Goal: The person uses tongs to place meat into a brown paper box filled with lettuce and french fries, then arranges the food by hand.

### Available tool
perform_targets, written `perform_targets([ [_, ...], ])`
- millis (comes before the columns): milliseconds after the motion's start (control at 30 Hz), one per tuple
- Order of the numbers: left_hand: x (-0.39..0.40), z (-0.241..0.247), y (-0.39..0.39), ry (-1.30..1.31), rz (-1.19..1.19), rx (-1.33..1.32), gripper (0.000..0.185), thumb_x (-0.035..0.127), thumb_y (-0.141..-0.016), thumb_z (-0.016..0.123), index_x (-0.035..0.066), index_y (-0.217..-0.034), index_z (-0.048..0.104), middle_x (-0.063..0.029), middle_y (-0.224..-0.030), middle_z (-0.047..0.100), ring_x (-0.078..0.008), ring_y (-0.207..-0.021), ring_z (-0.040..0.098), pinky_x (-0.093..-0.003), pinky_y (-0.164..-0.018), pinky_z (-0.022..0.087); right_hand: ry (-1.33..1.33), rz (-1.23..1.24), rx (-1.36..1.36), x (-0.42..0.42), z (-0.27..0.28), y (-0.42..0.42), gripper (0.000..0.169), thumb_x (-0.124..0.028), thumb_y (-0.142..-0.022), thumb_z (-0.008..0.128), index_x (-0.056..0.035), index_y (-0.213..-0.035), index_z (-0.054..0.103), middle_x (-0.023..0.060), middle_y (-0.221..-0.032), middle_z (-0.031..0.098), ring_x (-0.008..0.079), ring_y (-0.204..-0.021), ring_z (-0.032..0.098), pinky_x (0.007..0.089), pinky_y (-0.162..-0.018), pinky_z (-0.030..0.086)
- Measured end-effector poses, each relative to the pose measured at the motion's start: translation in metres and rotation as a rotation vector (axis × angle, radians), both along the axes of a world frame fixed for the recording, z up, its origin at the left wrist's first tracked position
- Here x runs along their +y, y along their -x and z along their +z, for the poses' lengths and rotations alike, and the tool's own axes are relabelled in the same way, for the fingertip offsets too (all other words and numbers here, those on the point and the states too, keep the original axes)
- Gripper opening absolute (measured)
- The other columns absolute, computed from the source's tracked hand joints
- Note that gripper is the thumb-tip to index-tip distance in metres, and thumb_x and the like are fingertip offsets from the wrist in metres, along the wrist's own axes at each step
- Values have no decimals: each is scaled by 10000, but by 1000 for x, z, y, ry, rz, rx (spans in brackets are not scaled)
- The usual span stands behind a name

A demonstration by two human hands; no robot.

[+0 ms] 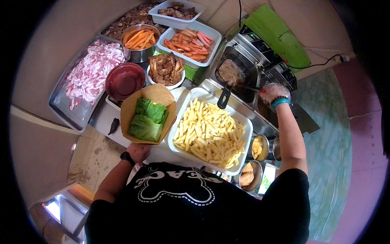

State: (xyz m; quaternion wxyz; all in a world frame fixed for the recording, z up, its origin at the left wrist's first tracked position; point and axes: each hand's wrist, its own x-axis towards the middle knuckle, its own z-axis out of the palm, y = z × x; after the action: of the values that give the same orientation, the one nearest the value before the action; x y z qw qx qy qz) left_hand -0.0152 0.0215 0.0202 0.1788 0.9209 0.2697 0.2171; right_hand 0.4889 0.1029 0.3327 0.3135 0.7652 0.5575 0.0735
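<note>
My left hand [138, 152], with a black band at the wrist, is against the near edge of a kraft paper food box [126, 122]. Green lettuce leaves [147, 122] lie in this box. The fingers are mostly hidden beneath it, so I cannot tell whether they grip it. My right hand [274, 94], in a clear plastic glove, is closed around a thin utensil [251, 88] over the electric fryer [265, 119]. The utensil reaches into the left fryer well, beside a brown piece of food [230, 71] in bubbling oil. A black basket handle [224, 96] sticks out towards me.
Cut fries fill a white tub [249, 126] before me. Beyond are sausages [192, 44], a bowl of cooked meat [166, 68], a dark red bowl [125, 79] and a metal tray [59, 100] of sliced raw meat. Metal cups [259, 180] stand near my right elbow.
</note>
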Motion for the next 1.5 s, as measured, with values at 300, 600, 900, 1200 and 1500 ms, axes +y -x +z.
perform_targets([
  [300, -1, -7, -2, -48, 26, -28, 214, 111, -673, 574, 49, -877, 551, -143, -815, 586, -346, -722, 583, -437, -598, 487, -298, -37, 69, -17, -13, -21, 396, -435, -769, 573, -155, -1048, 602, 153, -978, 638, 330, -932, 607, 455, -783, 483],
  [600, 0, -4, -4, -70, 22, -24, 230, 107, -692, 563, 44, -914, 556, -148, -837, 597, -353, -748, 591, -434, -613, 498, -292, -154, 84, -44, -1, -21, 456, -516, -772, 578, -195, -1095, 577, 135, -991, 648, 311, -927, 619, 427, -781, 497],
  [900, -1, 3, -2, -23, 20, 21, 277, 115, -709, 563, 66, -982, 563, -145, -869, 607, -355, -767, 593, -437, -624, 501, -366, -132, 202, -64, -6, -28, 446, -520, -755, 580, -181, -1044, 611, 111, -973, 651, 308, -905, 613, 401, -772, 492],
  [1200, -1, -4, -3, -58, 14, -28, 242, 108, -681, 568, 48, -915, 558, -147, -845, 594, -358, -753, 582, -447, -617, 486, -253, -269, 334, -78, -12, -7, 541, -522, -734, 583, -155, -1131, 593, 145, -990, 642, 305, -936, 608, 391, -793, 477],
  [1500, -2, 1, -3, -42, 31, -67, 166, 94, -686, 561, 46, -845, 552, -143, -802, 588, -353, -718, 579, -445, -598, 479, -322, -234, 111, -97, -41, 9, 556, -535, -763, 570, -198, -1205, 538, 154, -929, 653, 327, -871, 626, 427, -751, 495],
])
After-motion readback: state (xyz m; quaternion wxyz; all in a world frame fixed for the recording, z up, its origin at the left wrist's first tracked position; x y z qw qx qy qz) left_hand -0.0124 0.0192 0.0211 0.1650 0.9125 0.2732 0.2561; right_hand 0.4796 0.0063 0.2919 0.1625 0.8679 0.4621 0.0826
